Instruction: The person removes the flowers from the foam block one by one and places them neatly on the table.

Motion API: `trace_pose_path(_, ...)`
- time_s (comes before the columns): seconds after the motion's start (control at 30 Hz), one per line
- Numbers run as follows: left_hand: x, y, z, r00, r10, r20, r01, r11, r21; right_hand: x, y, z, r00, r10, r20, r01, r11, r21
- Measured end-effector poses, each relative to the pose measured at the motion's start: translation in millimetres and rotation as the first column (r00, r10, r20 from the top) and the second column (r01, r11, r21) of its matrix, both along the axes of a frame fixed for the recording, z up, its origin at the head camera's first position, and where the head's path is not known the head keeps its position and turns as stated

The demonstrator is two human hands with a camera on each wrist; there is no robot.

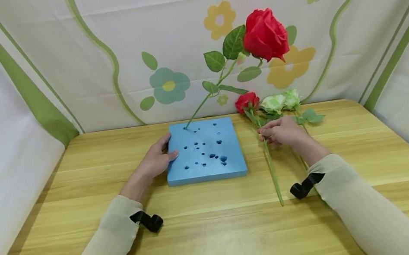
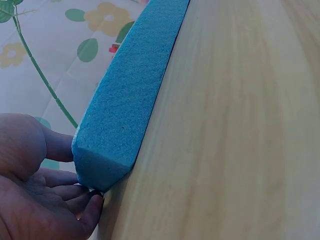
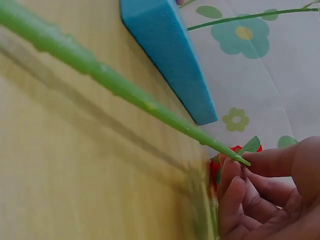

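A blue foam block point(image 1: 195, 173) pitted with several holes lies on the wooden table. My left hand point(image 1: 155, 158) grips its left edge, thumb on the top face and fingers against the side. One large red rose point(image 1: 265, 36) leans up to the right, its stem stuck in a hole at the block's back left. To the right of the block, my right hand point(image 1: 283, 131) pinches the green stem point(image 3: 150, 106) of a second red rose point(image 1: 248, 101) between thumb and fingers. That rose's bloom points to the back, and its stem end points toward me, slightly above the table.
Pale green-white flowers point(image 1: 281, 101) with leaves lie at the back right, partly behind my right hand and forearm. A patterned curtain point(image 1: 182, 26) stands along the table's back edge. Black wrist cameras point(image 1: 151, 221) sit at both cuffs.
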State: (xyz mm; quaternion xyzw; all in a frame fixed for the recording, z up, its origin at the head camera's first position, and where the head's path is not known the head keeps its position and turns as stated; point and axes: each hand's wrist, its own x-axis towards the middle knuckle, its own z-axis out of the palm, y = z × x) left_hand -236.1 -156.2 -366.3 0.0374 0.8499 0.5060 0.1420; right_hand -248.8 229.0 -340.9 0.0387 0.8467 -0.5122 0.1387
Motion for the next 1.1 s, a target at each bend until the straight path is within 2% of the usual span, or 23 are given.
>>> trace_pose_path(0.3,-1.7,1.7,-1.3,1.0,-0.007,0.005,0.007,1.0,0.007,2.6,-4,-11.4,1.0,-0.001,-0.006,0.001,0.996,0.085)
trace_pose_path(0.53,-0.6,1.2,0.2,1.0,0.008,0.008,-0.008,1.0,0.002,1.1,-6,-10.9,0.999,-0.013,-0.036,0.016,0.997,0.074)
trace_pose_path(0.9,-0.8,2.2,-0.4,1.0,-0.014,-0.004,0.014,1.0,0.008,4.9,-4,5.4,0.99,-0.044,-0.133,0.059,0.992,0.113)
trace_pose_path(1.1,-1.0,0.7,-1.7,1.0,-0.001,0.001,0.001,1.0,0.007,6.8,-12,16.9,0.965,-0.084,-0.25,0.11,0.99,0.093)
